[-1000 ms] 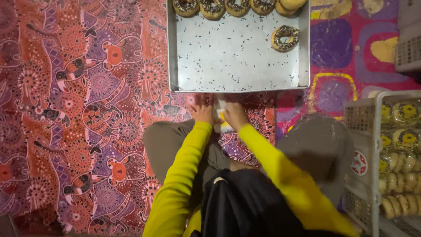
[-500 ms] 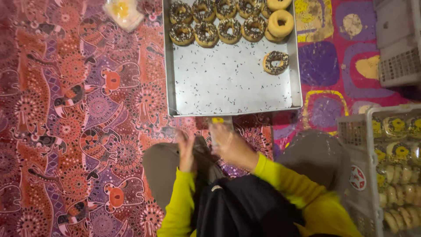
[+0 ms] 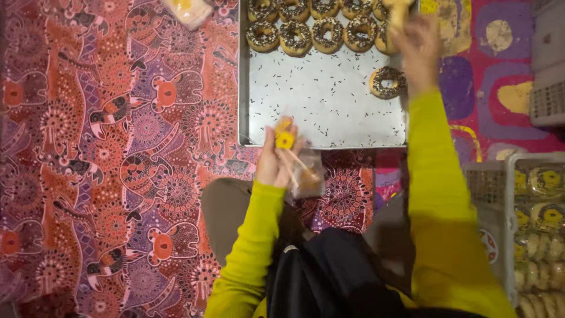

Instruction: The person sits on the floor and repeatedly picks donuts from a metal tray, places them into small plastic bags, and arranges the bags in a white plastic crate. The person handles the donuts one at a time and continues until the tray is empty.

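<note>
- left hand [image 3: 276,162] closed on a clear plastic bag [image 3: 306,174] with a yellow label at its top; held low, just off the near edge of the metal tray [image 3: 318,112], over the lap.
- right hand [image 3: 415,44] stretched to the tray's far right corner, fingers curled around a plain doughnut [image 3: 400,9]; motion blur, but it reads as gripping.
- bag lies down and to the left of the right hand, well apart; its long axis runs roughly from the tray's near edge toward the body. the left hand is the one on the bag, the right the one at the doughnuts.
- sprinkled doughnuts [image 3: 312,26] in rows along the tray's far edge; one lone doughnut [image 3: 387,82] near the right edge; rest of tray bare apart from loose sprinkles.
- patterned floor cloth [image 3: 118,147] under all; white crate [image 3: 529,224] of bagged doughnuts at the right.
</note>
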